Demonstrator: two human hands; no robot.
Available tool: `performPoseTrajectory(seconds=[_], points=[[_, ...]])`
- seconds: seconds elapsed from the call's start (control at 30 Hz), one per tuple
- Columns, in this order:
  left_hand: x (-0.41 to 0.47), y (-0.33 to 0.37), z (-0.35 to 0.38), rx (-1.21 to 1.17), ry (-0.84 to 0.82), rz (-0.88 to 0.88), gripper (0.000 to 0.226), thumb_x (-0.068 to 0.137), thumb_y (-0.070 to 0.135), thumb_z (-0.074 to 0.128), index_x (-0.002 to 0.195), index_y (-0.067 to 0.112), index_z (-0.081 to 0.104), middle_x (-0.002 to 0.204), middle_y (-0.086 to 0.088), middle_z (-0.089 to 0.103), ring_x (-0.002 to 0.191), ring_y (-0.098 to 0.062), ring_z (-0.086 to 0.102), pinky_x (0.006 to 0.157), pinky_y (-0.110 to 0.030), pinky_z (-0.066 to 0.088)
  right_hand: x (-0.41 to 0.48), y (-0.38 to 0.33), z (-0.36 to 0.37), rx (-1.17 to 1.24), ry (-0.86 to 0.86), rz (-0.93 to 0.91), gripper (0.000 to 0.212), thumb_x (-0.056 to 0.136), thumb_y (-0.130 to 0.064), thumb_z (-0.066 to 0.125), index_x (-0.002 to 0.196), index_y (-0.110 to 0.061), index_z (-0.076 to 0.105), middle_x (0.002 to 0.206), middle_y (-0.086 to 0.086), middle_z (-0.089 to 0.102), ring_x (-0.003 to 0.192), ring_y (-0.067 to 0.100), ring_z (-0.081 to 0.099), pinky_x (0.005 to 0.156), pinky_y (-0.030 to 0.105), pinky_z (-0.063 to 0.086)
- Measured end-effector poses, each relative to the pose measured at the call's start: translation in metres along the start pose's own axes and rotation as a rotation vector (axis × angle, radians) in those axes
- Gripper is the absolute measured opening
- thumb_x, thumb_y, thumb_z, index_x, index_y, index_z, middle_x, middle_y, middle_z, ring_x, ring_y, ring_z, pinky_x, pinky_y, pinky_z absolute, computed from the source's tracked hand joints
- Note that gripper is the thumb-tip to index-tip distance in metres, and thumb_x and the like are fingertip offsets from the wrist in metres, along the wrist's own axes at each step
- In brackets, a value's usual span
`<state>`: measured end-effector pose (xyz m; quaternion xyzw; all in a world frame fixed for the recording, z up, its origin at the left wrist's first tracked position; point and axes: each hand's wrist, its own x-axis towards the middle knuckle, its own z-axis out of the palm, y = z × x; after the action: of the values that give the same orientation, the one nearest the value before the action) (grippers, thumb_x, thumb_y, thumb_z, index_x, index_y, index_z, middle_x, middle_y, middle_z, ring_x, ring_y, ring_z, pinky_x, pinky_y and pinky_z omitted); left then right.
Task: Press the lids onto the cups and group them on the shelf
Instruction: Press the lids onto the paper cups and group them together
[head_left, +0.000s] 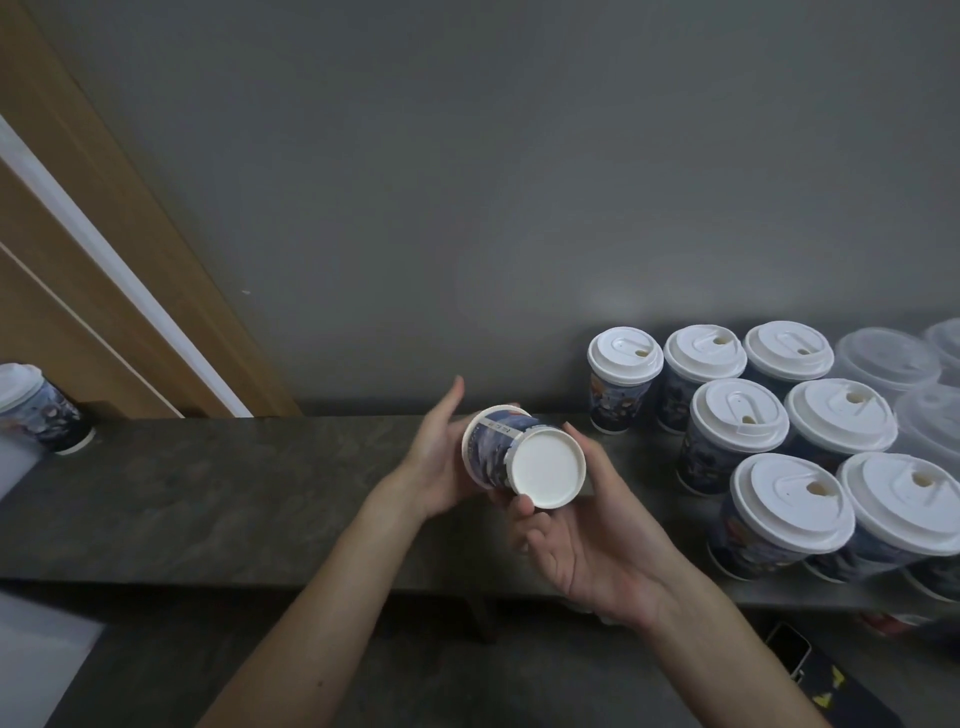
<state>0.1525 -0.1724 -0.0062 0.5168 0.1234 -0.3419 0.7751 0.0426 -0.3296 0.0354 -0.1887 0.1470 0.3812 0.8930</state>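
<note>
Head view, single frame.

Held item: dark-blue printed paper cup (496, 449), tipped onto its side above the dark stone-patterned shelf (208, 493), not touching it. Its flat white round base faces the camera; the wider end points away and to the left. That end shows a white band; cannot tell whether it is a lid or the bare rim.

Left hand (441, 457): palm set against the cup's far, wider end, fingers (456, 389) fairly straight and pointing up past it.

Right hand (587, 545): palm up beneath the cup, thumb under the white base, fingers curled up round the right side. This hand grips the cup. The two hands are close together, with the cup between them.

Shelf, right part: seven upright dark-blue paper cups with white sip-hole lids (737, 415) packed in three rows, three at the back against the wall, neighbours touching or just beside one another. Just right of them, cups under clear plastic domed lids (883, 364), partly cut off by the frame edge.

Shelf, far left end: one more dark printed cup with a pale lid (31, 405), upright, well apart from the group.

Background: plain grey wall (467, 182); light wooden frame (104, 234) running diagonally at left. Lower right, below the shelf: flat dark device (789, 649), detail unclear.
</note>
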Motion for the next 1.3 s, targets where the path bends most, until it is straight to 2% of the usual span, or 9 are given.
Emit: performPoseTrajectory(seconds=[0.33,0.53,0.67,0.77,0.87,1.0,1.1,1.23,1.3], points=[[0.001,0.002,0.007,-0.044,-0.001,0.057,0.074,0.097,0.064,0.042,0.126,0.000,0.066,0.129,-0.023,0.066,0.108,-0.032,0.068,0.099,-0.043,0.052,0.004,0.003,-0.004,0.038,-0.057,-0.071,0.067,0.076,-0.050,0.078,0.121,-0.002,0.066,0.105,0.012,0.055,0.058,0.020,0.067,0.053,0.036,0.062],[0.003,-0.004,0.003,0.099,-0.057,0.084,0.052,0.092,0.052,0.056,0.108,0.006,0.073,0.105,-0.012,0.072,0.093,-0.024,0.069,0.091,-0.036,0.050,0.005,0.000,-0.006,-0.005,-0.055,-0.048,0.066,0.078,-0.053,0.078,0.117,0.000,0.070,0.108,0.014,0.058,0.060,0.021,0.070,0.055,0.038,0.064],[0.007,0.001,-0.004,0.189,0.097,0.374,0.044,0.073,0.042,0.077,0.102,0.009,0.079,0.113,-0.022,0.073,0.100,-0.032,0.070,0.102,-0.044,0.051,0.013,0.002,-0.014,-0.341,0.141,-0.106,0.063,0.085,-0.062,0.060,0.104,-0.004,0.073,0.085,0.017,0.067,0.064,0.023,0.069,0.066,0.039,0.064],[0.003,0.008,-0.006,0.466,0.256,0.676,0.028,0.078,0.035,0.081,0.100,0.018,0.078,0.104,-0.003,0.077,0.100,-0.019,0.072,0.085,-0.028,0.058,0.022,0.005,-0.031,-0.759,0.374,-0.389,0.073,0.069,-0.064,0.080,0.119,-0.012,0.069,0.099,0.006,0.077,0.082,0.020,0.074,0.073,0.034,0.060],[-0.001,0.013,-0.002,0.621,0.342,0.728,0.026,0.081,0.041,0.080,0.102,0.027,0.074,0.104,0.008,0.074,0.095,-0.010,0.071,0.074,-0.019,0.055,0.027,0.007,-0.044,-1.006,0.430,-0.537,0.084,0.056,-0.064,0.083,0.122,-0.016,0.065,0.110,0.006,0.076,0.088,0.017,0.075,0.070,0.027,0.058],[-0.004,0.019,-0.005,0.327,0.088,0.597,0.059,0.066,0.042,0.081,0.117,0.012,0.071,0.112,-0.007,0.075,0.098,-0.016,0.072,0.082,-0.025,0.057,0.023,0.003,-0.035,-0.421,0.202,-0.229,0.060,0.080,-0.057,0.070,0.113,-0.006,0.063,0.078,0.017,0.068,0.055,0.019,0.065,0.054,0.028,0.057],[-0.008,0.016,-0.001,0.339,0.083,0.601,0.049,0.071,0.035,0.080,0.112,0.009,0.073,0.107,-0.008,0.076,0.094,-0.019,0.073,0.077,-0.025,0.057,0.019,0.006,-0.030,-0.370,0.207,-0.146,0.064,0.082,-0.061,0.056,0.115,-0.006,0.062,0.074,0.019,0.066,0.052,0.020,0.063,0.053,0.030,0.058],[-0.001,0.003,0.008,0.162,0.254,0.417,0.034,0.076,0.039,0.076,0.100,0.016,0.076,0.099,-0.008,0.076,0.088,-0.022,0.072,0.065,-0.027,0.056,0.025,0.008,-0.034,-0.851,0.610,-0.669,0.065,0.074,-0.061,0.078,0.118,-0.019,0.055,0.076,-0.003,0.071,0.061,0.014,0.066,0.063,0.045,0.062],[0.001,-0.013,0.010,0.073,0.210,0.198,0.036,0.087,0.046,0.066,0.106,0.017,0.076,0.102,-0.010,0.076,0.091,-0.023,0.071,0.069,-0.032,0.057,0.024,0.004,-0.034,-1.174,0.769,-0.972,0.056,0.072,-0.057,0.085,0.111,-0.029,0.054,0.090,-0.018,0.072,0.081,-0.002,0.069,0.072,0.029,0.059]])
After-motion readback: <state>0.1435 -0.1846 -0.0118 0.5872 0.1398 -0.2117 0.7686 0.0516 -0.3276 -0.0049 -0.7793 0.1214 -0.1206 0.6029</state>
